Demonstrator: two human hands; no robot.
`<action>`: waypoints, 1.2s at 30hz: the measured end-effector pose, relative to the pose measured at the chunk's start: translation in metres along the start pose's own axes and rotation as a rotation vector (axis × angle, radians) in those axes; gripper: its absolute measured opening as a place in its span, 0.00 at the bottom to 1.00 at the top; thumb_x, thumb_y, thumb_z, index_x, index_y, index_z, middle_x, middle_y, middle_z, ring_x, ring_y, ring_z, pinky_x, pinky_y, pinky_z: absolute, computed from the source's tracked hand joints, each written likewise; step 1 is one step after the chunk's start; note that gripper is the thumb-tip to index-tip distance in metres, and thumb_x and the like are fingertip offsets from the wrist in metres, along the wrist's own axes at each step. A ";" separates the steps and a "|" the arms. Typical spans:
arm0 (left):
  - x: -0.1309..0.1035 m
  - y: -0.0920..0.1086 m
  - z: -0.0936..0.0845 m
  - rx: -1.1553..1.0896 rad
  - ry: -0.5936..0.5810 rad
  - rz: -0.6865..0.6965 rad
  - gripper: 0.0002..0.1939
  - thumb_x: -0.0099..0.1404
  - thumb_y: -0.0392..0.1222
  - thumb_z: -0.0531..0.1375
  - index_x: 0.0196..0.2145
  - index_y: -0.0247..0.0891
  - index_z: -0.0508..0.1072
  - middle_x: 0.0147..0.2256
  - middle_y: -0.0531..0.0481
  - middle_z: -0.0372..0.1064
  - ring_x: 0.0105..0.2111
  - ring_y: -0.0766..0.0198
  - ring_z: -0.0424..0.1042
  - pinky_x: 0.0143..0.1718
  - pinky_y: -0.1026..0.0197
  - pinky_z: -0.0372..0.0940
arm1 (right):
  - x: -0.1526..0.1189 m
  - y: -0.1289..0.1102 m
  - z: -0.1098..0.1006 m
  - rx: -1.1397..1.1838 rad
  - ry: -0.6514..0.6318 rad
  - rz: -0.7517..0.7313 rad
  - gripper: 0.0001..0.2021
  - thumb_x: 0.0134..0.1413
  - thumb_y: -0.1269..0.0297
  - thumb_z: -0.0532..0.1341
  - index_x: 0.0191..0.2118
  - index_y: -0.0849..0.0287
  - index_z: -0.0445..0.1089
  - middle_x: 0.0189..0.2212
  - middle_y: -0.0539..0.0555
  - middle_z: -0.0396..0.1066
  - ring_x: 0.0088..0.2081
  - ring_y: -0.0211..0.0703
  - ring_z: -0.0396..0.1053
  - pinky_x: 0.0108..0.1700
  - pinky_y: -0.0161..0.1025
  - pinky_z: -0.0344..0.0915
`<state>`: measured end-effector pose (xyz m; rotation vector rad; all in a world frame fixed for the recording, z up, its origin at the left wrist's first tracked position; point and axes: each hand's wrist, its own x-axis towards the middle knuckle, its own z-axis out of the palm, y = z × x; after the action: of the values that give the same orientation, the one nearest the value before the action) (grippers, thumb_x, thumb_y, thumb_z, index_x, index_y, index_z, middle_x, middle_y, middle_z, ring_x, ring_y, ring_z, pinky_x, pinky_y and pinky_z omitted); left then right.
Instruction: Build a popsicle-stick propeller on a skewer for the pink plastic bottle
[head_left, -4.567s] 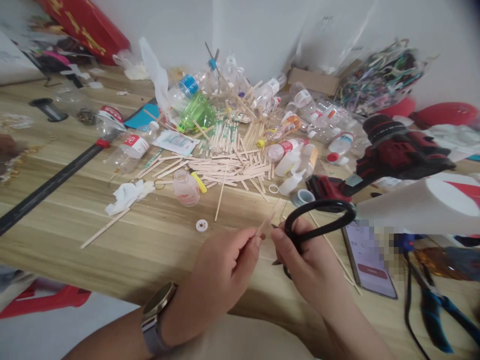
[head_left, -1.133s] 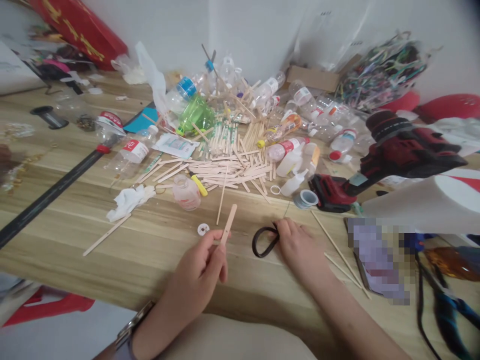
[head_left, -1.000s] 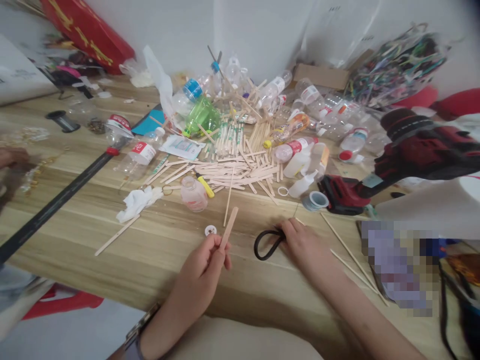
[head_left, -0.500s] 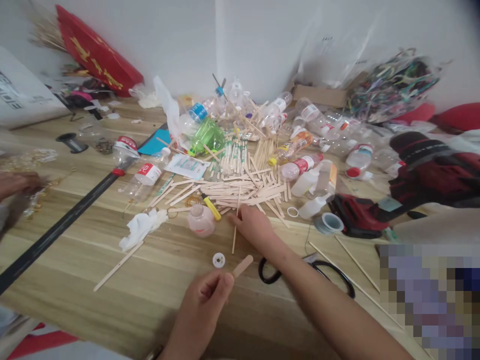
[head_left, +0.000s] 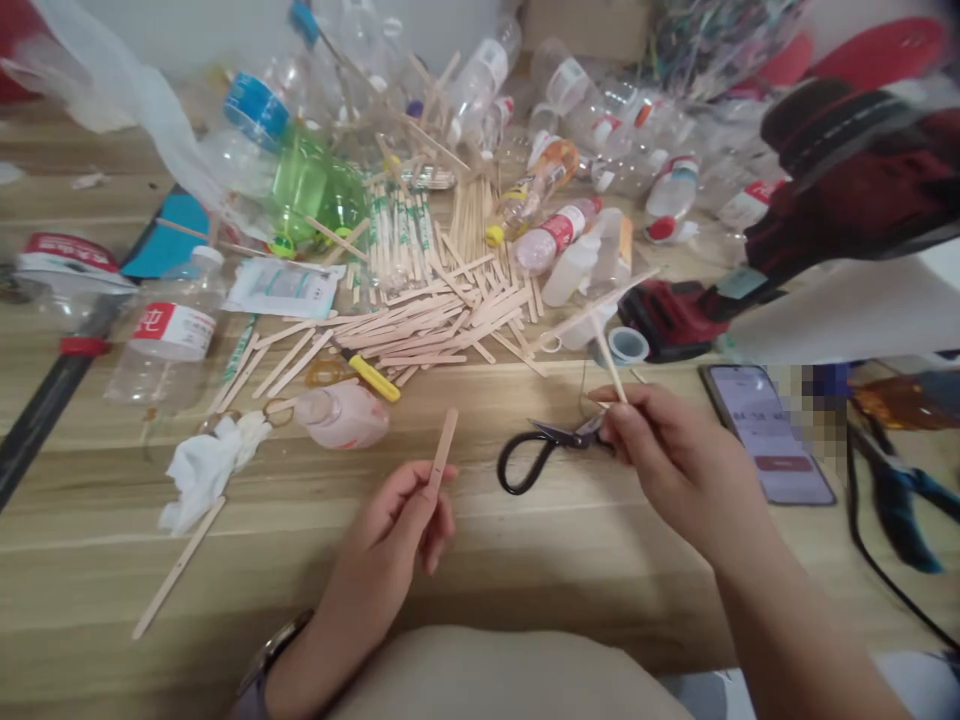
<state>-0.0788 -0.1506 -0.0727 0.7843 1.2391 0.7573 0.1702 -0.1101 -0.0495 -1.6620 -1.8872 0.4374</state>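
My left hand [head_left: 394, 530] pinches a flat wooden craft stick [head_left: 442, 450] between thumb and fingers, with a small dark mark partway along it. Farther right, my right hand [head_left: 675, 460] is closed on the lower end of a thin wooden stick [head_left: 609, 360]. At its top a flat craft stick [head_left: 577, 318] lies crosswise, forming a T shape. Black-handled scissors [head_left: 525, 465] lie beside my right hand, which hides part of them. Beyond both hands spreads a heap of loose craft sticks [head_left: 420, 335].
A pink bottle [head_left: 349, 415] and a yellow-handled tool [head_left: 371, 378] lie before the heap. Plastic bottles [head_left: 559, 235] crowd the back. On the right are a red-and-black power tool [head_left: 675, 315], a phone [head_left: 772, 430] and pliers [head_left: 900, 500]. Crumpled tissue [head_left: 199, 470] sits left.
My right hand has moved from the edge of the heap to the right, lifting the thin stick. My left hand keeps its craft stick, now turned more upright. The view has shifted.
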 end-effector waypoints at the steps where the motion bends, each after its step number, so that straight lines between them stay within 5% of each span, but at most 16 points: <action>1: 0.001 0.002 0.002 0.015 -0.001 0.013 0.15 0.66 0.50 0.55 0.42 0.35 0.69 0.24 0.56 0.63 0.19 0.72 0.57 0.20 0.68 0.52 | -0.010 0.001 -0.001 0.017 0.005 -0.001 0.11 0.63 0.61 0.51 0.43 0.58 0.69 0.22 0.48 0.68 0.23 0.38 0.68 0.26 0.33 0.62; 6: -0.003 0.013 0.014 0.230 0.007 0.125 0.16 0.67 0.51 0.52 0.43 0.36 0.69 0.25 0.55 0.66 0.17 0.72 0.57 0.17 0.68 0.51 | -0.046 0.000 0.000 0.065 -0.067 -0.083 0.12 0.64 0.64 0.53 0.46 0.56 0.71 0.20 0.45 0.67 0.20 0.35 0.67 0.21 0.30 0.62; 12: -0.019 0.018 0.031 0.707 0.185 0.422 0.13 0.70 0.44 0.49 0.37 0.40 0.73 0.21 0.55 0.69 0.20 0.68 0.66 0.23 0.66 0.57 | -0.058 -0.003 -0.008 0.011 -0.088 -0.325 0.13 0.63 0.69 0.53 0.47 0.54 0.73 0.28 0.51 0.76 0.33 0.39 0.77 0.31 0.30 0.70; 16: -0.031 0.017 0.041 0.847 0.281 0.563 0.12 0.70 0.40 0.50 0.40 0.40 0.73 0.29 0.53 0.77 0.25 0.67 0.72 0.26 0.66 0.60 | -0.062 0.003 -0.013 -0.124 -0.042 -0.469 0.15 0.63 0.70 0.53 0.52 0.56 0.70 0.27 0.50 0.74 0.27 0.37 0.74 0.27 0.30 0.66; 22: -0.038 0.016 0.049 1.131 0.447 0.837 0.13 0.70 0.37 0.51 0.40 0.38 0.75 0.28 0.50 0.76 0.26 0.64 0.72 0.29 0.64 0.62 | -0.072 0.008 -0.010 -0.305 0.052 -0.577 0.17 0.62 0.70 0.56 0.55 0.58 0.67 0.23 0.47 0.68 0.23 0.35 0.66 0.27 0.34 0.58; 36: -0.035 0.018 0.056 1.220 0.428 0.898 0.12 0.70 0.36 0.50 0.40 0.36 0.74 0.31 0.46 0.77 0.28 0.62 0.74 0.30 0.63 0.66 | -0.081 0.003 -0.003 -0.299 0.130 -0.500 0.15 0.62 0.74 0.54 0.53 0.60 0.68 0.23 0.48 0.69 0.23 0.35 0.65 0.28 0.34 0.57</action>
<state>-0.0306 -0.1762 -0.0314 2.3730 1.7233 0.8450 0.1791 -0.1892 -0.0660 -1.2780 -2.2490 -0.1585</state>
